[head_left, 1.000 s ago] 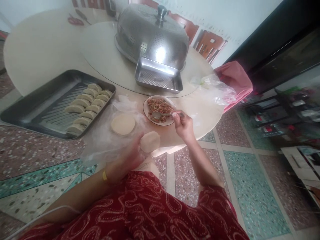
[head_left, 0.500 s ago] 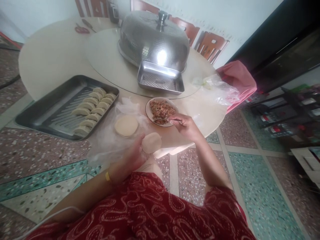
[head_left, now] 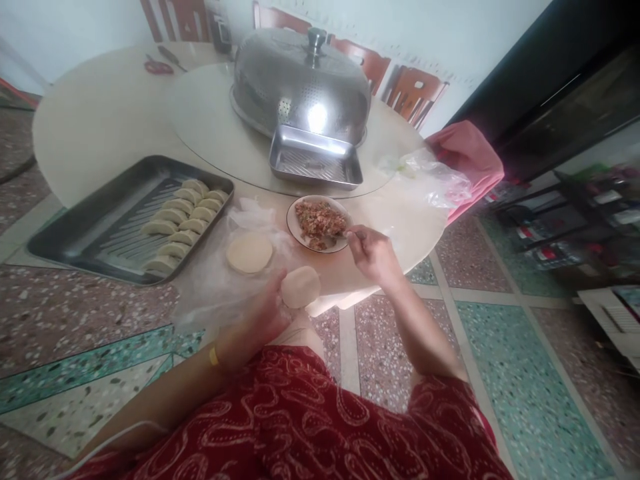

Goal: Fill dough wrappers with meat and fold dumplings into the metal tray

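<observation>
A round, pale dumpling wrapper (head_left: 301,287) rests on the fingers of my left hand (head_left: 267,310), thumb along its edge. My right hand (head_left: 373,252) is closed on the handle of a thin metal utensil, likely a spoon, whose tip is in the minced filling (head_left: 323,220). That filling lies on a white, dark-rimmed plate (head_left: 294,233). Left of the plate, a stack of round wrappers (head_left: 249,252) sits on a clear plastic bag (head_left: 210,293). Folded dumplings (head_left: 183,217) stand in rows along the right side of a dark metal tray (head_left: 85,237).
A large perforated metal dome lid (head_left: 300,80) and a small steel tray (head_left: 316,167) stand on the glass turntable (head_left: 200,127). Red scissors (head_left: 159,67) lie at the back left. A plastic bag (head_left: 435,177) is at the table's right edge, beside a pink-covered chair (head_left: 470,160).
My right hand has moved slightly right, toward the plate's edge, and the filling is pushed up, baring some plate at the front. My left hand still holds the wrapper.
</observation>
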`<state>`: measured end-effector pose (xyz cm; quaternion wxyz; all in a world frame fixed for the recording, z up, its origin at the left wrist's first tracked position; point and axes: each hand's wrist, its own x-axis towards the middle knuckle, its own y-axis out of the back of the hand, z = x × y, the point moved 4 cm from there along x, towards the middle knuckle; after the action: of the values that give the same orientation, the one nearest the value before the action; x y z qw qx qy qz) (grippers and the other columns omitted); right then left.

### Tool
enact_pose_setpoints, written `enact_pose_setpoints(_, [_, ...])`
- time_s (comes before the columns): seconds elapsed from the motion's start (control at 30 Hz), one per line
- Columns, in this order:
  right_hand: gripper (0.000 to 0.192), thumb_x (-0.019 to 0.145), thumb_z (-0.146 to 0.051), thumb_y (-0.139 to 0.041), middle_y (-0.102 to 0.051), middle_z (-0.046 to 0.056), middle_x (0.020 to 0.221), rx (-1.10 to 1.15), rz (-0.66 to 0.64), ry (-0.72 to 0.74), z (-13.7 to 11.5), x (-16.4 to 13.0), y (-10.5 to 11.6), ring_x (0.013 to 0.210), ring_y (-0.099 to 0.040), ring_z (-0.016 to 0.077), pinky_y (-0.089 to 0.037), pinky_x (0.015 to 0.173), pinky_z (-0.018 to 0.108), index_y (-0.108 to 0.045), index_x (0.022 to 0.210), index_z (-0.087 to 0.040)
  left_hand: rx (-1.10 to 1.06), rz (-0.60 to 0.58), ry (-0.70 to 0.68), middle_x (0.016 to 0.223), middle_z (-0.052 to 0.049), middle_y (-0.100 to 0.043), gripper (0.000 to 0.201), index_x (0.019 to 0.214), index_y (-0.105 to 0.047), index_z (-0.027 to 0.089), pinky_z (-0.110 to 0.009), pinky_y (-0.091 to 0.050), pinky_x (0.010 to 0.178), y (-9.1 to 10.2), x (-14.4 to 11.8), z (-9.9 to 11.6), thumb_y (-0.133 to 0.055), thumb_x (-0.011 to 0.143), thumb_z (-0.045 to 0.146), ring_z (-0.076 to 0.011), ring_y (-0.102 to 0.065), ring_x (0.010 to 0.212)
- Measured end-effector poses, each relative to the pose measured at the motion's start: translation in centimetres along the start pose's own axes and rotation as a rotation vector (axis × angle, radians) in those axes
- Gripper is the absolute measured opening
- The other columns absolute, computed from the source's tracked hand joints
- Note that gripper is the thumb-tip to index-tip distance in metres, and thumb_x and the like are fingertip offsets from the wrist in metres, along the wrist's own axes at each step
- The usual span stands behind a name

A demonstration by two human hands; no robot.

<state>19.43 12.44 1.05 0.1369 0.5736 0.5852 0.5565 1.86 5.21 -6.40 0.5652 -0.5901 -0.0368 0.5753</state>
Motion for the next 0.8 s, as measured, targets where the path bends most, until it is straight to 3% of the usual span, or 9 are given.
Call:
enact_pose_setpoints(0.17, [0.035, 0.096, -0.033, -0.035, -0.068, 0.007, 0.067, -0.082, -0.033, -0.073, -0.5, 0.7, -1.3, 0.060, -0.063, 0.0186, -0.050, 0.061, 0.032, -0.065, 0.088, -0.017, -0.002, -0.022, 0.016, 0.101, -0.016, -0.075, 0.051, 0.139, -0.049, 0.004, -0.029, -0.058, 0.073, 0.4, 0.3, -0.2, -0.035, 0.103, 0.036, -0.0224, -0.073, 0.081])
enact_pose_setpoints(0.33, [0.035, 0.096, -0.041, -0.038, -0.071, 0.005, 0.072, 0.146, 0.029, -0.207, 0.6, 0.6, -2.5, 0.064, -0.067, 0.0187, -0.053, 0.065, 0.033, -0.065, 0.091, -0.019, 0.001, -0.028, -0.001, 0.093, -0.016, -0.075, 0.050, 0.138, -0.050, 0.004, -0.031, -0.058, 0.069, 0.4, 0.3, 0.5, -0.035, 0.102, 0.036, -0.0233, -0.073, 0.076])
enact_pose_setpoints(0.57, [0.034, 0.092, -0.052, -0.052, -0.076, 0.006, 0.090, 0.443, 0.153, -0.226, 1.8, -3.2, -3.8, 0.084, -0.072, 0.0206, -0.057, 0.080, 0.036, -0.069, 0.091, -0.022, -0.055, -0.104, 0.052, 0.081, -0.014, -0.074, 0.056, 0.129, -0.055, 0.001, -0.036, -0.057, 0.078, -1.2, 2.2, 1.7, -0.031, 0.102, 0.043, -0.0243, -0.072, 0.073])
enact_pose_setpoints(0.8, [0.030, 0.097, -0.045, -0.047, -0.074, 0.003, 0.079, 0.584, 0.329, -0.303, 1.8, -6.8, -4.6, 0.074, -0.071, 0.0167, -0.060, 0.069, 0.032, -0.066, 0.095, -0.022, -0.069, -0.199, -0.055, 0.083, -0.010, -0.075, 0.048, 0.117, -0.062, 0.009, -0.038, -0.054, 0.091, -2.2, 4.8, 3.0, -0.027, 0.103, 0.038, -0.0236, -0.072, 0.085])
